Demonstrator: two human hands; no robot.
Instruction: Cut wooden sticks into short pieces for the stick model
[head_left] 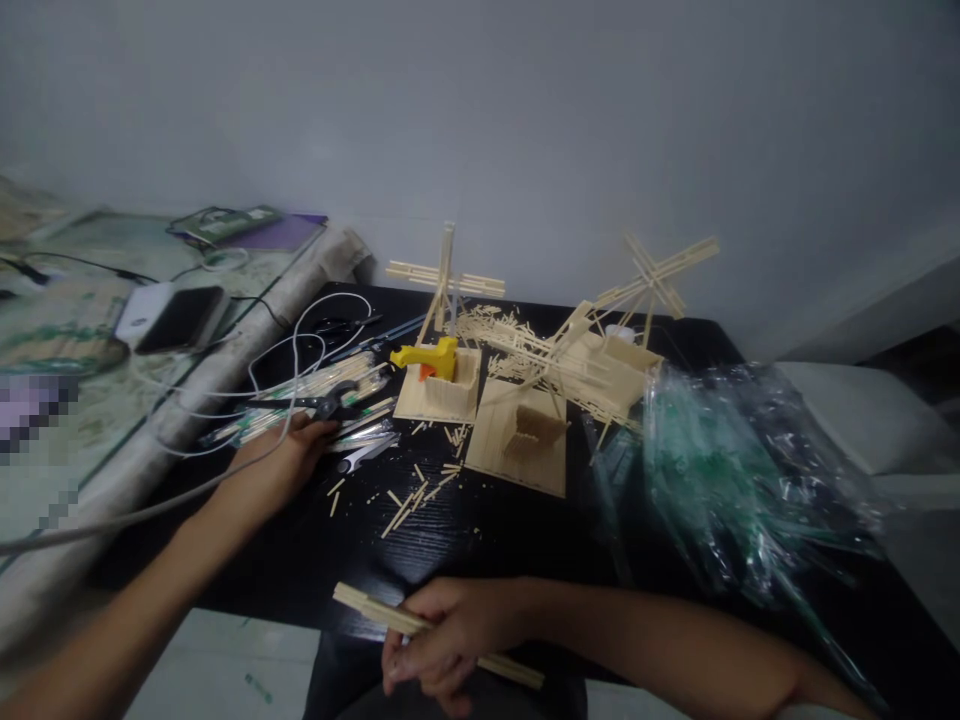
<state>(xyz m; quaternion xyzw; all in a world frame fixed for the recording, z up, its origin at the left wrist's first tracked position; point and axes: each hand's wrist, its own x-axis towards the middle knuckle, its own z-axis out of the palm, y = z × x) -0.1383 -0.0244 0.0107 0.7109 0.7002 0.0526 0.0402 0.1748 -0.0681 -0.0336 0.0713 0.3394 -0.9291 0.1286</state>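
Now | right hand clasping stick bundle | long axis slanting far-left to near-right | left hand: grip unclear

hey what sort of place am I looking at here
Probably a makeshift craft corner, perhaps at home: windmill-like stick models stand on a black table, what looks like a yellow glue gun among them, and your right hand holds a stick bundle.

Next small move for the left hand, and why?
Probably secure the black pliers-like tool with the left hand: that hand is right at it, though its grip is unclear, while the right hand holds the wooden sticks.
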